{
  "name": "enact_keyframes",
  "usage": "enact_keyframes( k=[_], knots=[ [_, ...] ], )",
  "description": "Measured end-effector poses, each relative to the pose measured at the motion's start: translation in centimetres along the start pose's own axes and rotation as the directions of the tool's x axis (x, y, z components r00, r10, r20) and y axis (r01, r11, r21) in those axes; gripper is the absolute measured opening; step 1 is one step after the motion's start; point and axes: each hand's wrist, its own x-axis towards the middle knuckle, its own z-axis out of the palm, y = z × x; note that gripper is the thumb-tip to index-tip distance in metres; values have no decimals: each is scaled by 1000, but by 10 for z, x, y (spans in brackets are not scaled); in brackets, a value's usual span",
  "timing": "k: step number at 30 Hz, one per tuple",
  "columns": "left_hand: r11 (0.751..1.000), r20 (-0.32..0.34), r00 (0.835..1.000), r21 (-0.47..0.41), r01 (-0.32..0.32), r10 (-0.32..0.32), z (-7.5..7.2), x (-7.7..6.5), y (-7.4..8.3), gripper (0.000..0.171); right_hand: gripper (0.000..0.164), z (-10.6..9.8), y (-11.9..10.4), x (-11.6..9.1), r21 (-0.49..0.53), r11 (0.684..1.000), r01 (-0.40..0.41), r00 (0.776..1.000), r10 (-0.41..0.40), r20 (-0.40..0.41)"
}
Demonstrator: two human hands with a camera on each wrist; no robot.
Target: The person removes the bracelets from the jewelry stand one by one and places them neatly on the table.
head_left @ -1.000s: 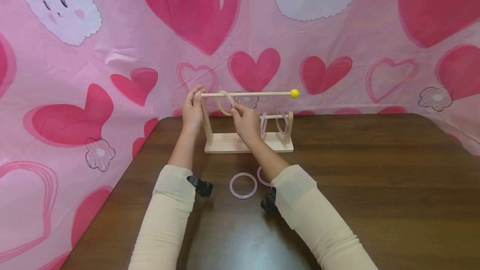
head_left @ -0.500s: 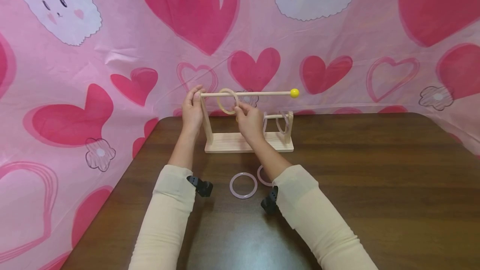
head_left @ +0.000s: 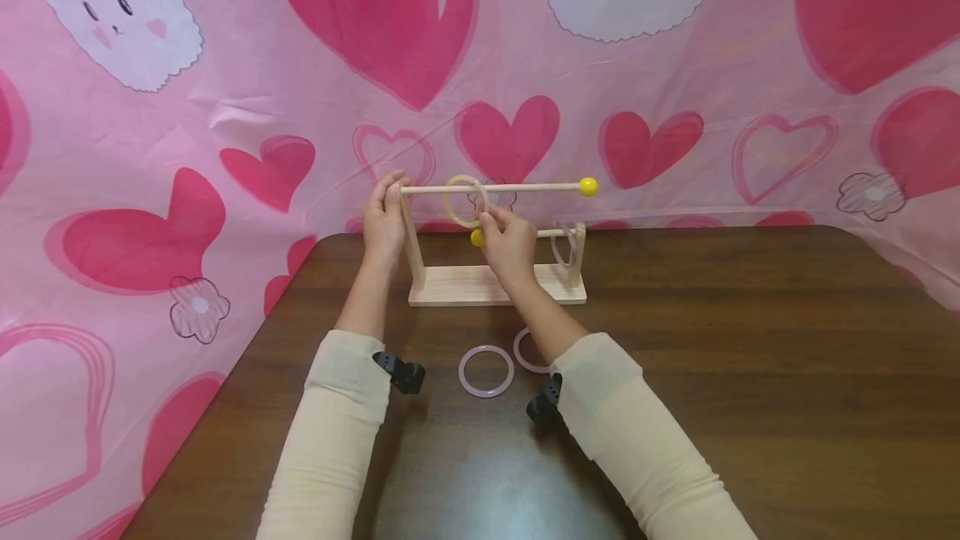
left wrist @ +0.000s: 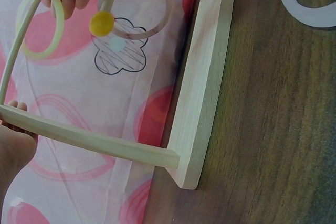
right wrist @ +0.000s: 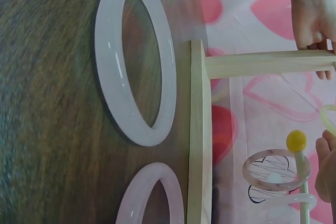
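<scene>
Yellow ring (head_left: 464, 200) upright on level sideways rod (head_left: 517, 187); hands: right (head_left: 510, 244) pinching ring, left (head_left: 385, 219) gripping rod's end.

wooden rack (head_left: 495, 283) blocking table's far edge, two rings (head_left: 486, 371) before it, right tabletop (head_left: 750, 340) open

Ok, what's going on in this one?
A person is working at a wooden rack on a brown table. The left hand grips the post end of the upper rod. The right hand pinches a yellow ring threaded on that rod. Two pink rings lie flat on the table.
</scene>
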Motion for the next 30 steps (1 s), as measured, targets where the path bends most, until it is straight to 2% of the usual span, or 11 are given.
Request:
enact_keyframes(
  k=[3,13,23,30],
  knots=[
    [1000,-1,1000,1,3,-3,0,0,0,33,19,-2,1,0,37,999,-27,1000,28,-14],
    [1000,-7,1000,-10,-3,3,0,-2,2,33,19,-8,4,1,40,999,-32,998,34,-58],
    [1000,-10,1000,-1,-6,6,1,-2,2,33,20,-16,2,4,223,972,-75,992,95,-82],
    [1000,-7,1000,-9,-1,1,1,-2,2,34,20,-23,2,6,204,974,-97,984,125,-130]
  ],
)
